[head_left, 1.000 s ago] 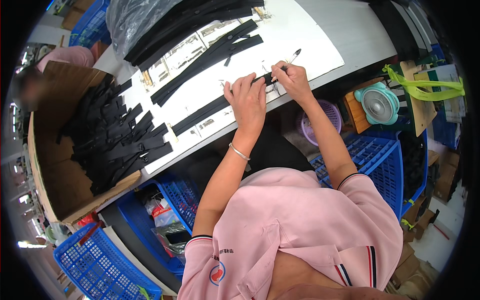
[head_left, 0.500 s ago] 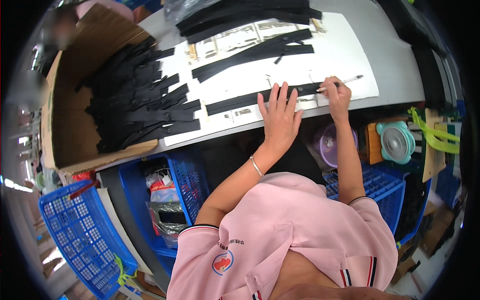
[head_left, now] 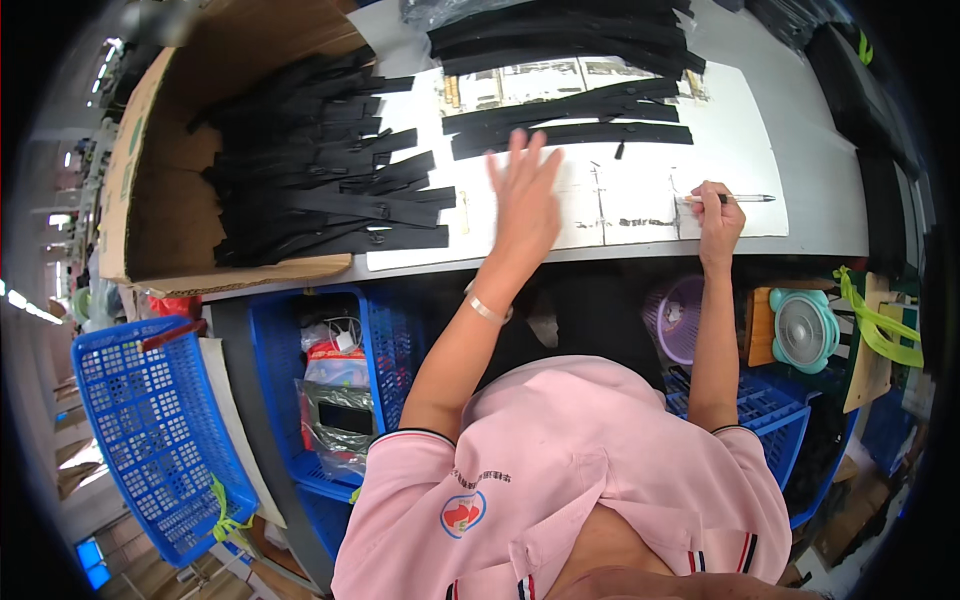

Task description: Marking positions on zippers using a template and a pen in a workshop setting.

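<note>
My left hand (head_left: 526, 200) hovers over the white board (head_left: 560, 185), fingers spread, slightly blurred and holding nothing. Just beyond its fingertips lies a black zipper (head_left: 600, 136) with a dangling pull, beside other black zippers (head_left: 570, 106). My right hand (head_left: 718, 222) pinches a pen (head_left: 750, 198) near the board's right part, its tip pointing left and its clear barrel outward. Dark lines and smudges (head_left: 640, 222) mark the bare board between my hands.
At the left, a cardboard box (head_left: 165, 210) lies open with a heap of black zippers (head_left: 300, 170) spilling out. More zippers (head_left: 560, 35) lie at the back. Blue baskets (head_left: 165, 440), a purple bin (head_left: 680, 318) and a turquoise fan (head_left: 803, 330) sit below the table edge.
The zipper that lay under both hands has moved away from me to join the ones farther back. My left hand has lifted off it; the right keeps the pen. The view has shifted.
</note>
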{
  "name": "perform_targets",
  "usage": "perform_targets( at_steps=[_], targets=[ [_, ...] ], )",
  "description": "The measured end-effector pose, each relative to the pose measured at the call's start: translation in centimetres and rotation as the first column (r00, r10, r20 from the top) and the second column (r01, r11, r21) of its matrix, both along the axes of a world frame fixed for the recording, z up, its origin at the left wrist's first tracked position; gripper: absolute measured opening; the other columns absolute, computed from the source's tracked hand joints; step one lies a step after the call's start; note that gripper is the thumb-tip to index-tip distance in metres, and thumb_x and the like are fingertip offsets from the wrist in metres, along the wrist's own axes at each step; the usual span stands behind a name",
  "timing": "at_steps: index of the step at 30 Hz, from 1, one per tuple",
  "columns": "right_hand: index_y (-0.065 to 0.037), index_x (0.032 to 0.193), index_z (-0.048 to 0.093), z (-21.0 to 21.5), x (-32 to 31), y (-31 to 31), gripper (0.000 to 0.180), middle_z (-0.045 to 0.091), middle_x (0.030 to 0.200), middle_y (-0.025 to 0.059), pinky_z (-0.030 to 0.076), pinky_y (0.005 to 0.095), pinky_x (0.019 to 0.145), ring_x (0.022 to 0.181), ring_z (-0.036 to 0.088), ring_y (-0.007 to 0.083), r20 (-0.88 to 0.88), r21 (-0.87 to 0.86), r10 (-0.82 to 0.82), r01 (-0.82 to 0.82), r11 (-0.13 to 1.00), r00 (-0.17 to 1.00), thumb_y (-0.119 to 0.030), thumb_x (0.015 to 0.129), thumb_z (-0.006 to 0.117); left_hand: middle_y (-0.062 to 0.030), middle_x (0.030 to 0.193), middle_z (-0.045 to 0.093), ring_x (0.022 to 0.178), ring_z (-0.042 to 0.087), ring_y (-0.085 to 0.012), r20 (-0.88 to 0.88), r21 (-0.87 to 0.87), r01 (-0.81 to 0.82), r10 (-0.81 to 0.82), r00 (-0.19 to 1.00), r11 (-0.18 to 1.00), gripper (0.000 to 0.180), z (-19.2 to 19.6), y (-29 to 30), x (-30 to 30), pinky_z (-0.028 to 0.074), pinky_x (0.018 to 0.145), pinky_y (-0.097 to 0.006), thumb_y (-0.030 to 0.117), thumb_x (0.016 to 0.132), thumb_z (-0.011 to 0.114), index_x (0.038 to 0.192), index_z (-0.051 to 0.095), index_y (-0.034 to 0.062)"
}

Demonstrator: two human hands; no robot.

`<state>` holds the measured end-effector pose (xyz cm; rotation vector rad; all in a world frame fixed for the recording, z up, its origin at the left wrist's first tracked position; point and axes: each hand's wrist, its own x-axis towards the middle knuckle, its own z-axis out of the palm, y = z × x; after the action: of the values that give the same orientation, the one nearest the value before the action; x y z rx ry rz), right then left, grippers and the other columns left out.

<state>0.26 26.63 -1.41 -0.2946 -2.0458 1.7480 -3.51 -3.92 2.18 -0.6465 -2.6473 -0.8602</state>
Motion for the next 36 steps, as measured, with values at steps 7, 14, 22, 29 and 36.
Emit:
perform_targets(
  at_steps=[7, 14, 22, 29, 36],
  targets=[
    [-0.002, 0.092, 0.072, 0.0, -0.5, -0.6, 0.020, 0.067, 0.079, -0.0012, 0.039, 0.0190, 0.059, 0.067, 0.051, 0.0020, -0.011, -0.003, 0.011, -0.011, 1.000, 1.000, -0.015, 0.103, 0.062, -0.0133, 0.151, 0.052, 0.152, 0.031, -0.0370, -0.089, -0.379, -0.460, 0.464, 0.882, 0.803, 0.051, -0.2, -14.5, 4.3, 0.010, 0.122, -0.067, -0.011, 0.080, 0.056, 0.125, 0.069, 0.0061],
    [-0.003, 0.094, 0.073, -0.7, -0.5, 0.1, 0.019, 0.064, 0.077, -0.0015, 0.035, 0.0186, 0.055, 0.063, 0.047, 0.0015, -0.012, -0.031, -0.004, 0.004, 1.000, 1.000, -0.016, 0.103, 0.063, -0.0058, 0.117, 0.073, 0.128, 0.059, -0.0299, -0.197, -0.116, -0.378, 0.352, 0.915, 0.918, 0.016, 0.5, -13.5, 1.7, 0.022, 0.122, -0.057, 0.008, 0.097, 0.061, 0.107, 0.073, 0.0081],
    [-0.008, 0.126, 0.070, 2.5, 0.2, -2.9, 0.025, 0.063, 0.077, -0.0004, 0.045, 0.0234, 0.063, 0.069, 0.054, 0.0062, 0.054, 0.173, -0.029, 0.019, 0.985, 0.998, -0.017, 0.105, 0.060, -0.0062, 0.093, 0.068, 0.089, 0.064, -0.0274, -0.054, 0.139, 0.083, -0.076, 0.996, 0.987, 0.017, -0.7, 1.6, 0.9, 0.050, 0.080, -0.039, 0.003, 0.088, 0.066, 0.103, 0.073, 0.0048],
    [-0.010, 0.116, 0.071, 0.8, 3.5, -6.5, 0.037, 0.074, 0.118, 0.0057, 0.050, 0.0394, 0.094, 0.108, 0.069, 0.0254, -0.208, 0.800, 0.133, 0.090, 0.594, 0.969, -0.005, 0.081, 0.080, -0.0077, 0.103, 0.070, 0.094, 0.064, -0.0271, -0.024, 0.214, 0.146, -0.144, 0.989, 0.966, 0.022, -1.5, 8.0, 1.0, 0.052, 0.082, -0.038, 0.005, 0.086, 0.074, 0.108, 0.075, 0.0040],
    [-0.012, 0.127, 0.069, 0.3, 4.8, -2.5, 0.039, 0.071, 0.124, 0.0017, 0.038, 0.0474, 0.111, 0.121, 0.061, 0.0251, -0.191, 0.835, 0.050, 0.136, 0.534, 0.980, -0.011, 0.088, 0.075, -0.0128, 0.123, 0.066, 0.117, 0.060, -0.0299, -0.098, 0.170, -0.001, 0.018, 0.995, 0.985, 0.028, -1.8, 5.8, 2.6, 0.039, 0.111, -0.049, 0.002, 0.089, 0.070, 0.117, 0.070, 0.0009]
  ],
)
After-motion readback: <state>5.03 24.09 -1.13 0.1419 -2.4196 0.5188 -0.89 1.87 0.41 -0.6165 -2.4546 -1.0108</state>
